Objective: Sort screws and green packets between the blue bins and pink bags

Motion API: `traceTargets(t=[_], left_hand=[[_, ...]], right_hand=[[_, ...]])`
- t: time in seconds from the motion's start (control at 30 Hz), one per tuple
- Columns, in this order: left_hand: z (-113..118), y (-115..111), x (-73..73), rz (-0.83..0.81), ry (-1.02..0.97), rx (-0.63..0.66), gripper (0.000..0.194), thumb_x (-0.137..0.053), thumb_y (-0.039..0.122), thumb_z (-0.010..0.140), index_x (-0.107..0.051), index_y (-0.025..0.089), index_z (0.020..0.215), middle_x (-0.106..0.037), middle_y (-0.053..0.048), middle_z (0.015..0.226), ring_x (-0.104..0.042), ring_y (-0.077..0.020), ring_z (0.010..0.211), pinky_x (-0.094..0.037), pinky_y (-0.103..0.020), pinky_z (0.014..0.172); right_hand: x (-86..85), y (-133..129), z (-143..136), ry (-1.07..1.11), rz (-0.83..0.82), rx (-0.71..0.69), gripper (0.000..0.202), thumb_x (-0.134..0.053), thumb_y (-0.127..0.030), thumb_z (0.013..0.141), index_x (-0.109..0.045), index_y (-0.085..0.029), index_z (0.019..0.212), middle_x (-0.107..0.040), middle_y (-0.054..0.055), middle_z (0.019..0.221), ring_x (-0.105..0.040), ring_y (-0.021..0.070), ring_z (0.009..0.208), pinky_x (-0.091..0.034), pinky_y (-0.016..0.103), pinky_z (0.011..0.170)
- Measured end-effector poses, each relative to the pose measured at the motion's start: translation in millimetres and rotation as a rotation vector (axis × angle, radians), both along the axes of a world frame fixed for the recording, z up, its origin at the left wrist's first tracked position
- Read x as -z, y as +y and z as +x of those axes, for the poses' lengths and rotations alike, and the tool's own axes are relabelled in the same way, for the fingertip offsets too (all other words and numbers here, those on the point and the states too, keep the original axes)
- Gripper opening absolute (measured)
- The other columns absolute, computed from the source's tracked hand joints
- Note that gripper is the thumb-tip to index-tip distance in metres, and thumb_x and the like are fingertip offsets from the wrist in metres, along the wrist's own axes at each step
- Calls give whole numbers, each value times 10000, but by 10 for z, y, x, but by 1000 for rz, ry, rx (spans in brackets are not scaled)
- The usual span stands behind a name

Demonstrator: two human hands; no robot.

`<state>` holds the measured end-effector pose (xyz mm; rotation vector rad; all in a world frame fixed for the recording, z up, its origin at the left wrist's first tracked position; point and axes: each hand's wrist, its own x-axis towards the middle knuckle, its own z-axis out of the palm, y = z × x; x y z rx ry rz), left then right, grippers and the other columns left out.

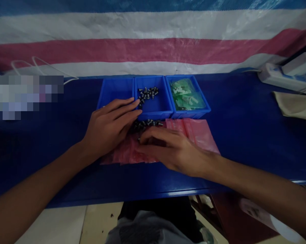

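Several pink bags under right hand, room before table edge

Pretty dim shot overall, tbh. The striped sheet gets some shiny glare far right, the surface has a bright streak along its near edge but goes almost black left. Wide-angle bending toward the edges, screws look kinda soft.

Blue, white and red stripes cross the sheet at the top; centre: blue bins, dark screws, pink bags, green packets; blue tabletop.
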<state>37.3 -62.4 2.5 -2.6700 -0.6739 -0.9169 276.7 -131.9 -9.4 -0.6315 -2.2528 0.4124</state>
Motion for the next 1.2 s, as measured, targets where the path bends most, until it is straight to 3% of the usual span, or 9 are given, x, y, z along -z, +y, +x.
traceTargets(t=[0.13, 0.27, 0.43, 0.53, 0.7, 0.8, 0.9, 1.03, 1.2], left_hand=[[-1, -8, -6, -9, 10, -8, 261, -647, 129, 1060, -711, 257, 1278, -766, -67, 1384, -731, -243, 1322, -682, -425, 1053], [14, -5, 4, 10, -16, 1, 258, -673, 114, 1040, -719, 219, 1271, -785, -94, 1341, -751, -263, 1286, -691, -433, 1029], [11, -6, -3, 18, -12, 26, 252, -689, 99, 1023, -733, 176, 1259, -784, -123, 1335, -756, -286, 1275, -695, -450, 1028], [-2, -19, -13, -8, 3, 3, 275, -670, 99, 1032, -736, 203, 1279, -770, -105, 1370, -740, -275, 1306, -677, -444, 1069], [-11, -27, -3, -30, 8, -16, 285, -652, 138, 1056, -730, 252, 1305, -754, -69, 1405, -723, -256, 1335, -671, -456, 1093], [-4, -19, 2, -12, -1, -9, 278, -656, 121, 1049, -726, 223, 1298, -761, -92, 1388, -729, -262, 1324, -683, -461, 1066], [4, -13, -5, -15, -3, 5, 274, -652, 113, 1048, -732, 215, 1289, -764, -96, 1381, -738, -262, 1309, -687, -454, 1059], [11, -17, -15, -13, -4, -7, 264, -642, 132, 1062, -731, 260, 1275, -767, -69, 1378, -737, -245, 1312, -688, -443, 1062], [15, -13, -4, -34, -24, -3, 288, -656, 120, 1049, -734, 268, 1283, -761, -64, 1388, -733, -251, 1318, -685, -447, 1070]], right_hand=[[-125, 39, 115, 179, -164, 28, 161, -682, -117, 1033, -783, -179, 1142, -757, 95, 1185, -742, 173, 1077, -636, 297, 889], [-288, 54, 232, 367, -456, 47, 98, -836, -162, 934, -791, -191, 1016, -783, 18, 912, -722, 117, 754, -600, 233, 667], [-359, 37, 268, 567, -924, -36, 83, -802, -265, 978, -762, -211, 931, -702, -57, 609, -587, 77, 413, -474, 181, 413], [-331, 69, 267, 631, -1072, -11, 156, -795, -318, 991, -764, -205, 889, -758, -23, 674, -645, 103, 439, -462, 187, 376], [-300, 89, 283, 668, -778, 129, 268, -690, -252, 1046, -740, -304, 1305, -831, 35, 1199, -825, 198, 919, -658, 299, 668], [-245, 51, 262, 296, -348, 222, 249, -653, -182, 1052, -769, -276, 1251, -825, 42, 1157, -795, 205, 989, -665, 370, 859], [-141, 35, 194, -53, -57, 171, 322, -550, -132, 1072, -754, -192, 1313, -777, 113, 1273, -738, 244, 1135, -641, 437, 991], [-57, 57, 100, -298, 23, 147, 354, -481, -167, 1101, -734, -93, 1337, -730, 191, 1228, -657, 290, 1098, -631, 482, 955], [-32, 89, 57, -252, 2, 119, 274, -504, -157, 1109, -766, -101, 1163, -740, 148, 1136, -651, 261, 1056, -598, 426, 935]])
